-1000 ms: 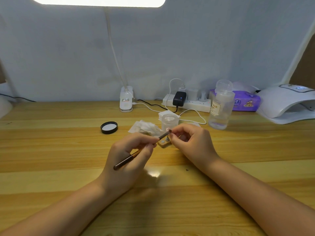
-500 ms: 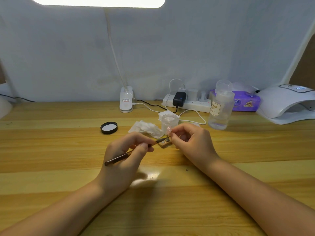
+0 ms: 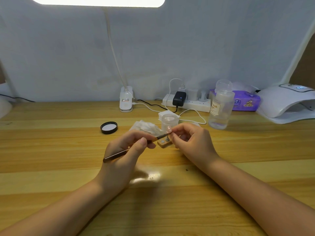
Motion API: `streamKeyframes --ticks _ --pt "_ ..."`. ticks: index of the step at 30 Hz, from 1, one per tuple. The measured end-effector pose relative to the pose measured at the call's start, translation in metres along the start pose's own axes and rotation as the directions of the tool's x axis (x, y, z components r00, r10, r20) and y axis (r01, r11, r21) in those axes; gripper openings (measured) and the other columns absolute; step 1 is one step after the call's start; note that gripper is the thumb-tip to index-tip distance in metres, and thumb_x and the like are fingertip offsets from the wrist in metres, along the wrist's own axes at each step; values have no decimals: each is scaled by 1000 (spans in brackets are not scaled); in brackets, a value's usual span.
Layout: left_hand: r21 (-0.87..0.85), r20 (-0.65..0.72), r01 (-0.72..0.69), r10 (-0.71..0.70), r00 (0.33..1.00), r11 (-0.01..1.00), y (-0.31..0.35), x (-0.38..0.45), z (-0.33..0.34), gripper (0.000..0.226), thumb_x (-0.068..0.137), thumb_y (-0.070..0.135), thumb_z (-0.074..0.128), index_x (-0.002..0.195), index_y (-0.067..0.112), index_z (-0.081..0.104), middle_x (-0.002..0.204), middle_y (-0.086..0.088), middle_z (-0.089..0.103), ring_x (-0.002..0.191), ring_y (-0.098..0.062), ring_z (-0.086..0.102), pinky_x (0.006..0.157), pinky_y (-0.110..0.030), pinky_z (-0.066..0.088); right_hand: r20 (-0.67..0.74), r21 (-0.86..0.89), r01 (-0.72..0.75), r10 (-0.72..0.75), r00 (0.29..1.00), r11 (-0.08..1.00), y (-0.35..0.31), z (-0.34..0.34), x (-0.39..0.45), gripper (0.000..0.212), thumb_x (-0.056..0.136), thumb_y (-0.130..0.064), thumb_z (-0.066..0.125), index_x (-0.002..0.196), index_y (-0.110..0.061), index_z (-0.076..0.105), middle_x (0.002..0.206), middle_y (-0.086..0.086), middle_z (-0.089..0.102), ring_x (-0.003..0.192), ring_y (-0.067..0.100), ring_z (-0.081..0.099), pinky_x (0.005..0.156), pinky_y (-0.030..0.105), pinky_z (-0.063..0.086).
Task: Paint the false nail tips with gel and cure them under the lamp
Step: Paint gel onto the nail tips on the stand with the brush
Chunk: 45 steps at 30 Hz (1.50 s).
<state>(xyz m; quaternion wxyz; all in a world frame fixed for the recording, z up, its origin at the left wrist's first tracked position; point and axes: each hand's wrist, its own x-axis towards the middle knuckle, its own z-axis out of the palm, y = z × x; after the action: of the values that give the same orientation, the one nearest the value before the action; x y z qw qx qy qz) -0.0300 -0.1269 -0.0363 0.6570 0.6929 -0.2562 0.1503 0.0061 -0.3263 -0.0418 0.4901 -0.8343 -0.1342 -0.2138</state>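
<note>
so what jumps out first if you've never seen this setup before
The two hands meeting at the middle of the wooden desk: the left hand grips a thin brush, its tip at a small clear nail tip pinched by the right hand. Behind them stands an open clear jar, its black lid lying to the left. The white curing lamp sits at the far right.

table (image 3: pixel 51 150): glossy wood | bottle (image 3: pixel 219 113): clear plastic | lid (image 3: pixel 109 127): black plastic | tissue (image 3: pixel 144 126): crumpled paper
</note>
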Motion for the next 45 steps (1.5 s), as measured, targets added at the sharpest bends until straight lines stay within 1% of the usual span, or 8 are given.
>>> streamKeyframes --ticks 6,11,17,29,33,36,40,45 --pt "46 -8 41 -40 999 998 -3 1 1 22 89 19 57 104 11 71 96 -6 74 95 -17 70 79 -21 51 0 16 -2 2 1000 1000 0 1 0 7 84 -14 71 89 -19 73 75 0 70 66 20 64 66 38 55" --pt "2 -9 26 -26 1000 1000 1 -1 0 25 82 31 58 91 15 74 87 -8 73 85 -16 70 75 -18 50 -13 3 2 -2 1000 1000 1 1 0 8 84 -13 72 89 -18 73 72 -3 69 64 14 63 63 30 55" --pt "-36 -66 49 -51 996 998 -3 2 2 17 88 16 56 93 8 71 87 -8 73 84 -17 71 75 -19 52 10 38 -24 24 1000 999 2 1 0 6 84 -15 70 90 -17 71 77 1 71 69 17 66 67 40 57" --pt "76 -210 91 -74 975 993 -6 5 0 23 87 27 52 101 15 67 88 2 73 82 -4 66 74 -16 50 46 130 -10 4 999 991 -3 2 0 5 86 -21 70 88 -17 72 74 8 70 65 28 64 62 46 55" --pt "77 -246 112 -90 965 991 -8 7 -2 24 87 29 52 101 17 66 88 4 72 83 -6 65 75 -18 50 43 29 28 -29 999 999 -1 4 2 11 83 -33 70 80 -23 75 57 -7 59 51 7 47 51 30 42" --pt "77 -250 118 -95 963 990 -9 7 -1 24 86 29 52 101 16 66 89 6 72 82 -5 65 73 -16 50 80 -34 -15 17 997 999 1 8 4 8 82 -30 73 77 -24 77 59 0 63 54 4 47 55 27 39" --pt "53 -244 123 -107 964 991 -11 8 1 22 86 27 52 99 17 66 86 6 72 80 -5 65 72 -15 49 143 -119 -59 76 987 991 3 13 6 11 81 -32 74 81 -22 79 62 -11 67 62 1 56 69 17 36" --pt "63 -219 128 -112 969 990 -12 8 1 22 86 28 52 99 18 66 87 5 71 81 -7 65 72 -17 50 159 -251 -50 92 983 967 1 13 7 13 83 -35 71 88 -24 78 75 -18 69 76 3 61 93 37 45"
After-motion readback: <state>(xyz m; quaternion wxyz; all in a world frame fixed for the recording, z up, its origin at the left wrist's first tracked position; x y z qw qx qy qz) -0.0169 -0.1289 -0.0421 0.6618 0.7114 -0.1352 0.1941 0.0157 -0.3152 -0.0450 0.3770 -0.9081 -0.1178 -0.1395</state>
